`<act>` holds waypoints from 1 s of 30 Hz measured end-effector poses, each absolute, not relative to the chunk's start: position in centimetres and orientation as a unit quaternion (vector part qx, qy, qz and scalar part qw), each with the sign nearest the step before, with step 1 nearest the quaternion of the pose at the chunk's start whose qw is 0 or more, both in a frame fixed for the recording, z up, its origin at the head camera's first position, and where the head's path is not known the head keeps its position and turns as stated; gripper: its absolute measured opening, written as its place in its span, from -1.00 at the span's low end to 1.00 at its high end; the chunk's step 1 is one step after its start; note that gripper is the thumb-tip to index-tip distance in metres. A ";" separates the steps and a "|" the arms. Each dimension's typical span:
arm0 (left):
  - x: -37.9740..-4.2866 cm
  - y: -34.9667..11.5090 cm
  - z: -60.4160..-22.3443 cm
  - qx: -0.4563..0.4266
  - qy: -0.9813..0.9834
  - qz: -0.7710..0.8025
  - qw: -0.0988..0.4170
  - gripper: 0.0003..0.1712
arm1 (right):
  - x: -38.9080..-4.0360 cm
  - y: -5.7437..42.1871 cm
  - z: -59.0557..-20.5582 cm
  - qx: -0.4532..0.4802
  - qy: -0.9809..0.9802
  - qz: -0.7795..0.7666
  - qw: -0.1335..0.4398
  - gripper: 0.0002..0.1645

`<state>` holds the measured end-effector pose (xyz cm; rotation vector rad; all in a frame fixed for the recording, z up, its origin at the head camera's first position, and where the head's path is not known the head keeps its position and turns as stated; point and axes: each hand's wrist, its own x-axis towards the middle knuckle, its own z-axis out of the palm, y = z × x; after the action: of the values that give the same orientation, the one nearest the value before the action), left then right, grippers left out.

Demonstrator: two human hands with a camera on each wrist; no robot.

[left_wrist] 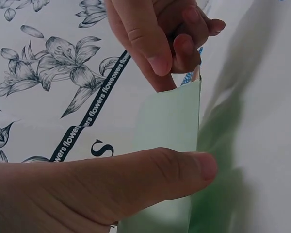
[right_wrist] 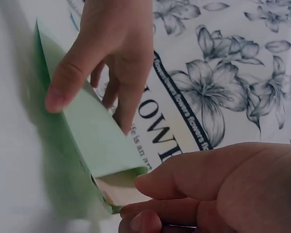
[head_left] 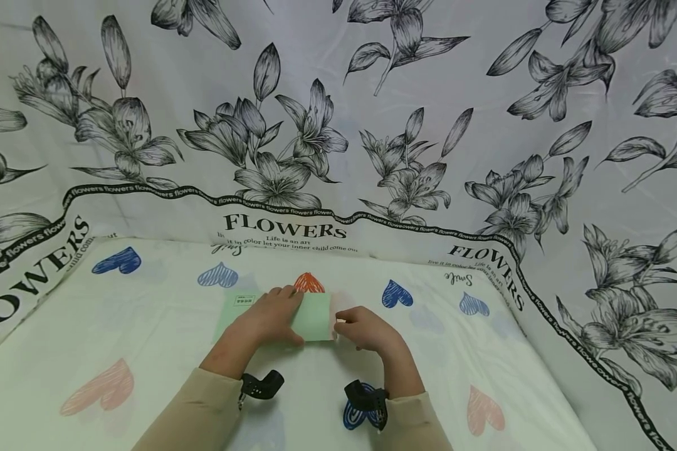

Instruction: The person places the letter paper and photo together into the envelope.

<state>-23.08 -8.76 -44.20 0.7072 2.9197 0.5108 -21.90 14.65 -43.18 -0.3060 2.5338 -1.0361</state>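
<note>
A light green paper box [head_left: 314, 318], long and flattish, lies on the heart-print cloth. A small printed label [head_left: 245, 300] shows on its left part in the head view. My left hand [head_left: 273, 316] grips the box across its width, thumb [left_wrist: 184, 170] along the near edge and fingers over the far one. At the right end, my right hand [head_left: 367, 329] pinches the rim of the box's opening [right_wrist: 121, 187] between thumb and fingers. Pinkish-beige surface shows inside that opening; whether it is a flap or contents, I cannot tell.
White cloth [head_left: 163, 351] with printed hearts covers the surface. Behind it and at both sides hangs a lily-patterned curtain [head_left: 338, 156] with a black lettered band. Black devices [head_left: 262, 384] are strapped on both wrists, over beige sleeves [head_left: 188, 413].
</note>
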 end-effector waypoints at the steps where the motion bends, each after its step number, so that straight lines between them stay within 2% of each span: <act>1: -23.1 -8.8 -44.2 0.232 0.957 0.168 0.046 0.15 | -21.9 14.8 -43.1 -0.106 0.904 -0.368 0.190 -0.50; 8: -23.2 -9.0 -44.2 0.229 0.957 0.172 0.046 0.18 | -22.2 16.2 -42.9 -0.065 0.909 -0.382 0.155 -0.52; 17: -22.9 -8.7 -44.1 0.238 0.954 0.174 0.058 0.16 | -22.0 14.8 -43.4 -0.117 0.911 -0.353 0.180 -0.56; 24: -23.1 -8.8 -44.3 0.234 0.954 0.178 0.055 0.17 | -22.0 14.7 -43.3 -0.112 0.910 -0.353 0.184 -0.56; 30: -23.4 -9.1 -44.2 0.238 0.951 0.190 0.045 0.18 | -22.0 15.4 -43.3 -0.116 0.909 -0.364 0.167 -0.57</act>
<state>-23.39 -9.08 -44.23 0.7282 2.9063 0.5813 -22.01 15.38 -43.26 -0.3297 2.5872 -1.0352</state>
